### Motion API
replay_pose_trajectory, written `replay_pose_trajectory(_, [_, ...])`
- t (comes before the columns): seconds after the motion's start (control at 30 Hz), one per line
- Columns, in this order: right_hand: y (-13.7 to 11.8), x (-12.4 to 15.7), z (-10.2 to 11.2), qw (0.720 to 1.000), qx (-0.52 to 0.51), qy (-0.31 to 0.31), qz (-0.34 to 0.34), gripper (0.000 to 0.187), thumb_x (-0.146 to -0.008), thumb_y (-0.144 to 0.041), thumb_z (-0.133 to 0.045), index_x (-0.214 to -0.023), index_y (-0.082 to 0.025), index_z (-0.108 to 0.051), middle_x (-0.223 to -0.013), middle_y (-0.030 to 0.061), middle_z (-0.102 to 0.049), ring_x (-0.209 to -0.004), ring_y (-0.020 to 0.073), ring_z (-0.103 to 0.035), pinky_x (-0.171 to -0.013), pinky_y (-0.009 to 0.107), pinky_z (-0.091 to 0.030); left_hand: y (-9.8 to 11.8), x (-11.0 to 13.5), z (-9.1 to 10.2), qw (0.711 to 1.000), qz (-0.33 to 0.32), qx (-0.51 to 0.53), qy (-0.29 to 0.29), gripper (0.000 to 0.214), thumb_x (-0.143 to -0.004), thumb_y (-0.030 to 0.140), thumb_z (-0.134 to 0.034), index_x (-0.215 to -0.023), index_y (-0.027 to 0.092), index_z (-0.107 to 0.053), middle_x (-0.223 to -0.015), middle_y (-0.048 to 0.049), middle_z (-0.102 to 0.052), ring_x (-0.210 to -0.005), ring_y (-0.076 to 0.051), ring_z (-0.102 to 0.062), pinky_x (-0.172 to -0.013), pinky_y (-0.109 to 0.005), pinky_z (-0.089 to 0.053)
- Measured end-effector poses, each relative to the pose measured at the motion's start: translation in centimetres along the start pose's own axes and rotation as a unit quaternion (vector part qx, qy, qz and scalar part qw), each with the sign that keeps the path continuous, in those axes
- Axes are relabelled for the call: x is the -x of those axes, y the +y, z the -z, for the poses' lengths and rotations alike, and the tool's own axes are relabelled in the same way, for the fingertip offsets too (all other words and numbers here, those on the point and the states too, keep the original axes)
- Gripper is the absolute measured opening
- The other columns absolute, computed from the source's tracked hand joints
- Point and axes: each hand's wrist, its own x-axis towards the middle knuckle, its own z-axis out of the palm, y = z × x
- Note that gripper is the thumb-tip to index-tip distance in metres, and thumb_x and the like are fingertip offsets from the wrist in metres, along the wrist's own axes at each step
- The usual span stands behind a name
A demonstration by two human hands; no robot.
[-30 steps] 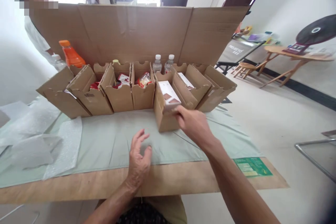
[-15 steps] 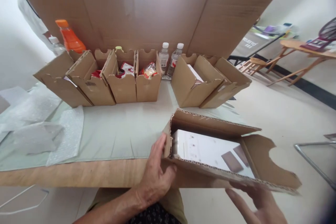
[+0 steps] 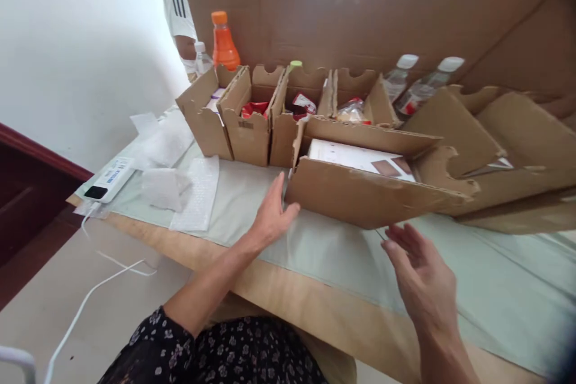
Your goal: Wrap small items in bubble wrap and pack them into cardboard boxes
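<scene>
A long open-topped cardboard box (image 3: 360, 192) lies crosswise before the row of boxes, a white carton (image 3: 346, 153) with brown rectangles printed on it inside. My left hand (image 3: 274, 213) is open beside its left end, thumb and fingers spread; whether the fingertips touch the cardboard I cannot tell. Below the right part of the box is my right hand (image 3: 423, 276), open, fingers apart and holding nothing. Close behind stand several upright cardboard boxes (image 3: 247, 132), with a red packet (image 3: 254, 109) and a clear-wrapped packet (image 3: 353, 109) among their contents.
A tall cardboard panel (image 3: 315, 12) stands behind, near an orange bottle (image 3: 225, 48) and a clear bottle (image 3: 398, 78). Bubble wrap (image 3: 198, 192) and a white device (image 3: 108, 180) with a cable lie left. More boxes (image 3: 531, 126) lean at right. A person's sleeve (image 3: 180, 0) shows behind.
The cardboard box has moved from the table's front edge up against the row. My left hand has come off its end, and the view has swung left.
</scene>
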Motion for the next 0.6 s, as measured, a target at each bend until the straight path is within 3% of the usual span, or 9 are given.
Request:
replay_pose_trajectory(0.07, [0.1, 2.2, 0.0, 0.998, 0.055, -0.014, -0.015, 0.05, -0.09, -0.056, -0.063, -0.123, -0.019, -0.072, -0.103, 0.0114, -0.08, -0.092, 0.0287, -0.078, -0.082, 0.042, -0.063, -0.6, 3.2, 0.9, 0.999, 0.031, -0.026, 0.004, 0.073, -0.088, 0.024, -0.063, -0.156, 0.016, -0.038, -0.162, -0.02, -0.045, -0.148, -0.037, -0.045, -0.121, -0.06, -0.04])
replay_pose_trajectory(0.17, [-1.6, 4.0, -2.7, 0.98, 0.096, -0.127, 0.121, 0.03, -0.096, -0.046, -0.061, -0.106, -0.023, -0.078, -0.093, 0.0066, -0.081, -0.082, 0.0245, -0.078, -0.075, 0.036, -0.062, -0.9, 8.2, 3.0, 0.997, -0.032, -0.068, 0.026, 0.045, -0.091, 0.016, -0.059, -0.136, 0.019, -0.06, -0.14, -0.0164, -0.065, -0.132, -0.031, -0.061, -0.111, -0.053, -0.052])
replay_pose_trajectory(0.27, [-5.4, 3.8, -9.3, 0.905, 0.078, -0.258, 0.328, 0.025, -0.1, -0.026, -0.054, -0.11, -0.024, -0.077, -0.105, 0.007, -0.08, -0.094, 0.0229, -0.075, -0.086, 0.037, -0.06, -0.7, 11.3, 5.8, 0.985, -0.13, -0.098, 0.064, 0.03, -0.091, 0.006, -0.056, -0.112, 0.022, -0.07, -0.118, -0.0098, -0.073, -0.117, -0.023, -0.067, -0.103, -0.042, -0.057])
replay_pose_trajectory(0.37, [-10.1, 3.4, -17.7, 0.811, 0.105, -0.349, 0.457, 0.034, -0.096, -0.012, -0.053, -0.122, -0.023, -0.072, -0.125, 0.0109, -0.074, -0.112, 0.0259, -0.068, -0.092, 0.041, -0.056, -0.8, 12.1, 9.0, 0.969, -0.144, -0.132, 0.148, 0.029, -0.092, 0.005, -0.056, -0.11, 0.022, -0.071, -0.113, -0.007, -0.073, -0.112, -0.019, -0.068, -0.103, -0.036, -0.056])
replay_pose_trajectory(0.43, [-13.0, 3.6, -22.7, 0.764, 0.126, -0.397, 0.493, 0.036, -0.096, -0.011, -0.055, -0.127, -0.022, -0.069, -0.142, 0.0149, -0.065, -0.128, 0.0294, -0.059, -0.095, 0.045, -0.052, -1.1, 12.0, 11.1, 0.96, -0.112, -0.154, 0.204, 0.026, -0.094, 0.008, -0.056, -0.109, 0.023, -0.071, -0.114, -0.0062, -0.071, -0.111, -0.018, -0.068, -0.102, -0.034, -0.056])
replay_pose_trajectory(0.5, [-15.2, 3.9, -26.2, 0.742, 0.127, -0.432, 0.497, 0.026, -0.097, -0.011, -0.057, -0.115, -0.02, -0.073, -0.145, 0.0158, -0.062, -0.135, 0.0302, -0.054, -0.098, 0.045, -0.049, -1.8, 11.9, 13.0, 0.954, -0.072, -0.161, 0.243, 0.022, -0.095, 0.012, -0.057, -0.107, 0.023, -0.072, -0.114, -0.0056, -0.071, -0.11, -0.018, -0.069, -0.101, -0.034, -0.055])
replay_pose_trajectory(0.6, [-16.6, 4.0, -27.4, 0.753, 0.114, -0.437, 0.479, 0.023, -0.096, -0.007, -0.056, -0.098, -0.02, -0.075, -0.138, 0.0131, -0.067, -0.134, 0.0279, -0.055, -0.101, 0.045, -0.047, -3.1, 12.2, 15.3, 0.948, -0.018, -0.145, 0.282, 0.017, -0.096, 0.019, -0.059, -0.106, 0.023, -0.072, -0.117, -0.0065, -0.071, -0.114, -0.021, -0.068, -0.104, -0.038, -0.053])
